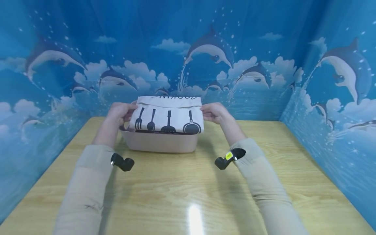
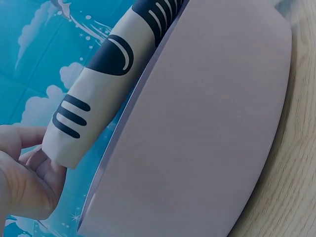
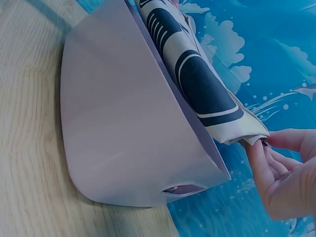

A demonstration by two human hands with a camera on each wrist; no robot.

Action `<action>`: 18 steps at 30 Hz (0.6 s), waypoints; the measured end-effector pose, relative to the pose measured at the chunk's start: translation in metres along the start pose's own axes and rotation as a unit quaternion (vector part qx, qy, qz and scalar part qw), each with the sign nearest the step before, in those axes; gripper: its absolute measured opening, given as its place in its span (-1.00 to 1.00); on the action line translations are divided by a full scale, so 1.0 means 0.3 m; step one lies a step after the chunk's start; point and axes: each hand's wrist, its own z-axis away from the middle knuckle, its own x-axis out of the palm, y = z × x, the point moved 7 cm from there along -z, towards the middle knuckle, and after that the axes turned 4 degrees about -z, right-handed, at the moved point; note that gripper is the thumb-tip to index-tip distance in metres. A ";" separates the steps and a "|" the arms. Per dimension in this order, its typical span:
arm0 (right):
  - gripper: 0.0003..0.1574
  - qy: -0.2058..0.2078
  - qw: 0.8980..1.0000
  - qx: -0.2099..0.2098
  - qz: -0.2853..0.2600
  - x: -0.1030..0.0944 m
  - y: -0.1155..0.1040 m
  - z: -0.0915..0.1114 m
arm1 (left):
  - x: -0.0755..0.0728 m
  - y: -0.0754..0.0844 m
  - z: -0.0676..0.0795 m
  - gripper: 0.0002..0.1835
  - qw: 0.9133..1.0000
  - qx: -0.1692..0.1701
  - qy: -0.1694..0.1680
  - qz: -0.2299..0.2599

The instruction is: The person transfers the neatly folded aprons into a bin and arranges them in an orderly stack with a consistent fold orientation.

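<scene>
A folded white cloth (image 1: 180, 117) with black kitchen utensils printed on it lies level over the mouth of a pale pinkish bin (image 1: 161, 142). The left hand (image 1: 119, 112) pinches the cloth's left end between thumb and fingers. At the opposite end, the right hand (image 1: 215, 112) grips the cloth's edge, with its thumb on top in the right wrist view. Upside-down lettering shows on the far flap of the cloth. Most of the bin's inside is hidden beneath the cloth; a dark strip shows along the near rim. An oval handle hole (image 3: 184, 189) opens in the bin's end wall.
The bin stands on a light wood table (image 1: 164, 182) toward its far side. Blue curtains (image 1: 141, 39) with dolphins and clouds enclose the back and both sides. A small black camera (image 1: 122, 162) sits on the left wrist, another (image 1: 229, 158) on the right.
</scene>
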 end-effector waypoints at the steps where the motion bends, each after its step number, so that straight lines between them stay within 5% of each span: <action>1: -0.42 0.001 1.000 0.000 0.002 0.004 0.001 -0.002 | -0.002 0.000 -0.003 -0.52 1.000 0.004 0.000 0.002; 18: -0.38 0.002 1.000 0.010 0.005 0.048 0.019 -0.033 | -0.024 -0.021 -0.049 -0.79 1.000 0.025 0.002 -0.005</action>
